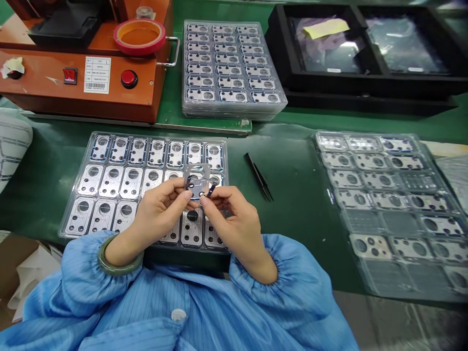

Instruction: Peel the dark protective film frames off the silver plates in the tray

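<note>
Far L of grip, 1 orange bench machine [80, 92] is sitting behind, w/ 1 red tape roll [139, 36] on top. Directly under grip, 1 clear blister tray [69, 229] is holding metal lens plates [120, 150] in 3 rows: 7 in back row, the others partly hidden by hands. L hand [161, 214], jade bangle [120, 258] on wrist, is pinching small lens plate [195, 187] at its L edge, thumb and index pressed together. Plate is sitting between both hands, long axis approx. across view, slightly tilted; neither hand clearly nearer. Clear film piece [197, 170] is rising from its far side. R hand [234, 224] is pinching R edge, thumb and index. Behind grip, 1 tray stack [234, 109] is showing 7 rows x 3. R of grip, 1 pair of tweezers [259, 176] is lying on green mat [292, 243]. Further R, 1 clear tray [318, 141] is holding approx. 7 rows, mixed fill. Far R behind, 1 black case [278, 39] is sitting.
</note>
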The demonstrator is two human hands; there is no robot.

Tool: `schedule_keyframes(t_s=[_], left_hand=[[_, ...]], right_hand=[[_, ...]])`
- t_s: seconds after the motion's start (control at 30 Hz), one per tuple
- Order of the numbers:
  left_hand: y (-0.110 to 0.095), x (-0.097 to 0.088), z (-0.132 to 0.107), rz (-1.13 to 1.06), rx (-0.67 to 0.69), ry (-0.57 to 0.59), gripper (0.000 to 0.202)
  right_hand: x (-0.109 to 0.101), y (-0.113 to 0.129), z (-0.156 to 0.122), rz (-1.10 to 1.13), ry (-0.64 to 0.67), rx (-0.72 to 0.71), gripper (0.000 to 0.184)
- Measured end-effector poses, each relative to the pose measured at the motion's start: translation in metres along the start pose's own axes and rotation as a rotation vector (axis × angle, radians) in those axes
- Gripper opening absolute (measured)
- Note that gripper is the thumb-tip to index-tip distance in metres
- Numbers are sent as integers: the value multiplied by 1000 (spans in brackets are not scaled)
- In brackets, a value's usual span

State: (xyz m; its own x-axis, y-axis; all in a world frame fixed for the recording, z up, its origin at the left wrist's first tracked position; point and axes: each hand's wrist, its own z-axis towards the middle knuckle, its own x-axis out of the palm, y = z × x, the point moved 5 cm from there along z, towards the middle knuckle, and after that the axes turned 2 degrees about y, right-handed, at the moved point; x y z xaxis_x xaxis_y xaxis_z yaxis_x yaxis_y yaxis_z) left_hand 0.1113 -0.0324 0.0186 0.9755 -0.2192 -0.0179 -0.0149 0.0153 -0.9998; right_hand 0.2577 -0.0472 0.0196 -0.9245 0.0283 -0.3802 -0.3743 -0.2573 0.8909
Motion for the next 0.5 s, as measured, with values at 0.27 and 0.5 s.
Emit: schedule_keyframes(t_s=[0.27, 0.5], left_hand=[[-1, -6, 0, 195, 33, -61, 11], [-1, -4, -1, 157, 58, -57, 13]], right_hand=[[5, 0, 0, -27, 40, -58, 8], [6, 1, -1, -51, 45, -82, 7]])
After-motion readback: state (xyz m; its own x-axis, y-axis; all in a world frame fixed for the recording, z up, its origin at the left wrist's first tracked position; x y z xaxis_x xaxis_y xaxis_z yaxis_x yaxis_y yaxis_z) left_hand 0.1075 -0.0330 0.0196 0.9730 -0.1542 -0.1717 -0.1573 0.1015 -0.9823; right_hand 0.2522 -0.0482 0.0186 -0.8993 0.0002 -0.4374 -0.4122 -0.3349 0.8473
